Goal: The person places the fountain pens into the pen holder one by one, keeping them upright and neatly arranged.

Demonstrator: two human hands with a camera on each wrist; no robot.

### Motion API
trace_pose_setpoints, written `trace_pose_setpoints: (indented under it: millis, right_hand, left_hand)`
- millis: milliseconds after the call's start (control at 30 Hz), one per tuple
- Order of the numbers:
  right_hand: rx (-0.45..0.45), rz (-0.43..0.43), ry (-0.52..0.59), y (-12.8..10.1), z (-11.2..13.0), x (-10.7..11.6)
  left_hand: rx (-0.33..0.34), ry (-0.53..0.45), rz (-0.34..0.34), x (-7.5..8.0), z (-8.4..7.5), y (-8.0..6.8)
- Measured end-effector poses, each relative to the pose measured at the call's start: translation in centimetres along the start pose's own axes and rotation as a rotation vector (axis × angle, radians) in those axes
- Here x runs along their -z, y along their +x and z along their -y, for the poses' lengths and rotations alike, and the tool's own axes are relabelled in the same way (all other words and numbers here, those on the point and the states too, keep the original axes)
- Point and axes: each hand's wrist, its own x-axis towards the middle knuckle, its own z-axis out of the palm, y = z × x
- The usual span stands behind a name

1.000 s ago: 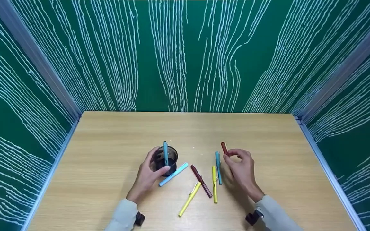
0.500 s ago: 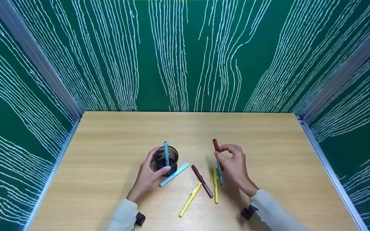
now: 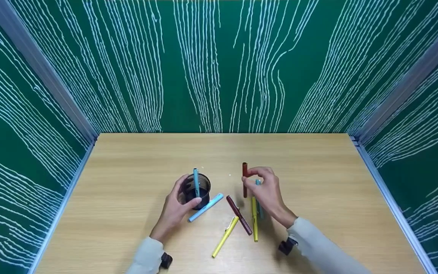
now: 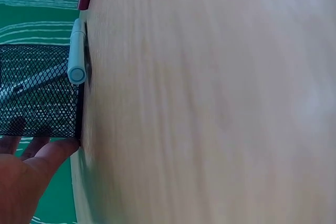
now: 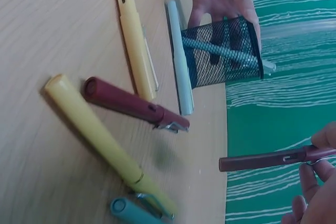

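My right hand (image 3: 266, 190) pinches the dark red pen (image 3: 245, 179) upright above the tabletop (image 3: 318, 160), right of the mesh cup (image 3: 198, 190); my left hand (image 3: 177, 207) grips the cup. Carry step, I judge; next calls for lining tip over rim.

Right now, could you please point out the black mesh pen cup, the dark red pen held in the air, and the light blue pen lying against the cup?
black mesh pen cup (image 3: 202, 187): head view, on its rim.
dark red pen (image 3: 245, 179): head view, mid-barrel.
light blue pen (image 3: 208, 204): head view, mid-barrel.
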Motion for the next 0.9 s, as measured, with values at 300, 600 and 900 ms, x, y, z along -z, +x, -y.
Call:
trace_pose_setpoints:
  millis: [300,600,900]
  right_hand:
    - [0.041,0.039,0.008,0.6,1.7,-1.3]
    - [0.082,0.069,0.004,1.2,3.3,-2.5]
    - [0.14,0.066,0.0,1.8,4.8,-3.6]
  left_hand:
    - [0.004,0.044,0.006,0.0,0.1,0.0]
    - [0.011,0.047,-0.011,0.0,0.0,-0.1]
    - [0.013,0.059,-0.011,-0.1,-0.2,0.0]
